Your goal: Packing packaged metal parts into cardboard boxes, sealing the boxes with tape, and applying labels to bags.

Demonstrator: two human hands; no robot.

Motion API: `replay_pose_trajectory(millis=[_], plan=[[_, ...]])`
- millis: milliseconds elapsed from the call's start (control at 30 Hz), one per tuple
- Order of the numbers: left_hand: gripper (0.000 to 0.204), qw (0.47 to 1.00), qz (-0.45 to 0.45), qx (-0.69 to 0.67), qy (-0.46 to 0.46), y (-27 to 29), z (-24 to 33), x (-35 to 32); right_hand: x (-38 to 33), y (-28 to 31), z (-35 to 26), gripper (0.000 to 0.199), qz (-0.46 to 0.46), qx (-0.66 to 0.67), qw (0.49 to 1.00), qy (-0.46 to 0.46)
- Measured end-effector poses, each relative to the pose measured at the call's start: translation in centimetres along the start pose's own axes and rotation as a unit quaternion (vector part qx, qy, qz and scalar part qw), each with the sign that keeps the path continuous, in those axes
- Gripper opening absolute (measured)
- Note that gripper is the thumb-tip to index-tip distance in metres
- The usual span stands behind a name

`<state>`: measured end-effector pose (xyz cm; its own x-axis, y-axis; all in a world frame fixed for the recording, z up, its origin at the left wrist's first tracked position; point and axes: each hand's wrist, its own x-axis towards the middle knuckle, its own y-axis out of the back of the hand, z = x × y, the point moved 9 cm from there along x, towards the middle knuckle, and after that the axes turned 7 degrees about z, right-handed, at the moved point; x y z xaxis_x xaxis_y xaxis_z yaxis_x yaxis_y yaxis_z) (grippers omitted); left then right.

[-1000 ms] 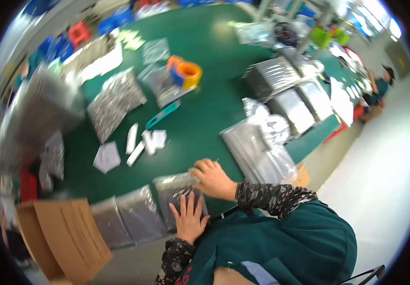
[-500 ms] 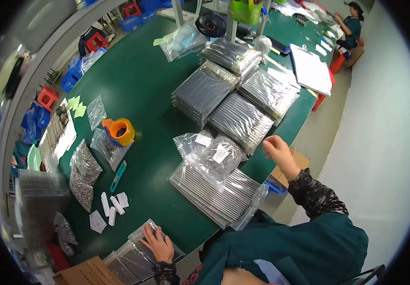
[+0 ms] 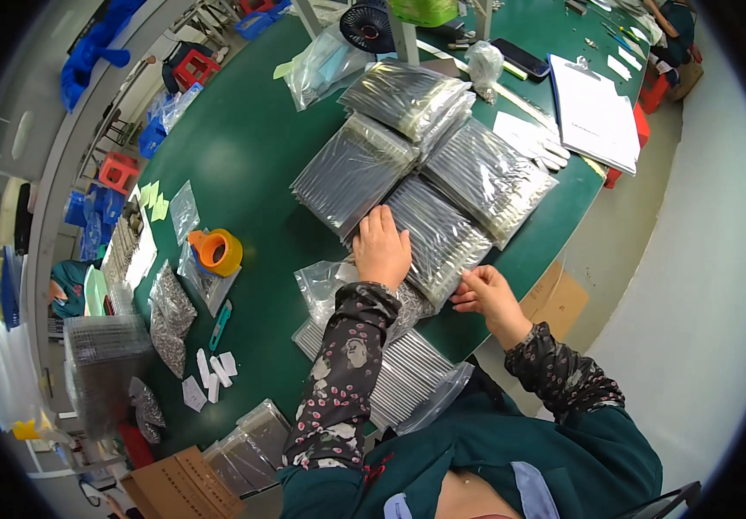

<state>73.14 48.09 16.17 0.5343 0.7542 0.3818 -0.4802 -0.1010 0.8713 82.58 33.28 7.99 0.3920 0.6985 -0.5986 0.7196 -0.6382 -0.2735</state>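
Several clear plastic bags packed with thin metal rods lie piled in the middle of the table. My left hand (image 3: pixel 382 248) rests at the left edge of the nearest bag of metal rods (image 3: pixel 433 227), its fingers stretched out over it. At that bag's near right corner, my right hand (image 3: pixel 492 301) pinches the plastic edge between thumb and fingers. Partly under my left forearm are a bag of small metal parts (image 3: pixel 412 311) and a bag of thicker metal rods (image 3: pixel 412 376). Beside my left hand lies another bag of rods (image 3: pixel 351 173).
On the left are an orange tape dispenser (image 3: pixel 217 251), a teal utility knife (image 3: pixel 221 324), bags of small metal parts (image 3: pixel 171 316) and paper slips (image 3: pixel 193 394). A cardboard box (image 3: pixel 184 484) stands at the lower left. A clipboard (image 3: pixel 593 121) lies by the table's right edge.
My left hand has left the bags at the lower left and come up to the pile of rod bags. My right hand has moved in and taken hold of a bag's corner.
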Motion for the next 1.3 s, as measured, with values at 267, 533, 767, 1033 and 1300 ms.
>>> replay_pose_trajectory(millis=[267, 533, 767, 1033, 1300], plan=[[0.063, 0.984, -0.003, 0.104, 0.147, -1.4, 0.5, 1.4, -0.5, 0.3, 0.5, 0.032, -0.037, 0.015, 0.999, -0.022], [0.057, 0.976, -0.065, -0.024, 0.205, -1.1, -2.3, -2.3, 1.0, 3.3, 1.1, 0.048, 0.011, -0.049, 0.998, -0.043], [0.061, 0.968, -0.117, -0.057, 0.216, -2.2, -1.5, -2.0, 2.9, 3.4, -0.4, 0.033, -0.008, 0.041, 0.998, 0.053], [0.044, 0.876, -0.106, -0.353, 0.311, 3.6, 2.7, -13.0, -4.6, 10.3, -2.7, 0.043, 0.014, -0.104, 0.993, 0.052], [0.043, 0.647, -0.061, -0.6, 0.466, 9.7, -0.2, -29.1, -11.4, -10.9, -2.5, 0.054, -0.298, -0.416, 0.85, 0.124]])
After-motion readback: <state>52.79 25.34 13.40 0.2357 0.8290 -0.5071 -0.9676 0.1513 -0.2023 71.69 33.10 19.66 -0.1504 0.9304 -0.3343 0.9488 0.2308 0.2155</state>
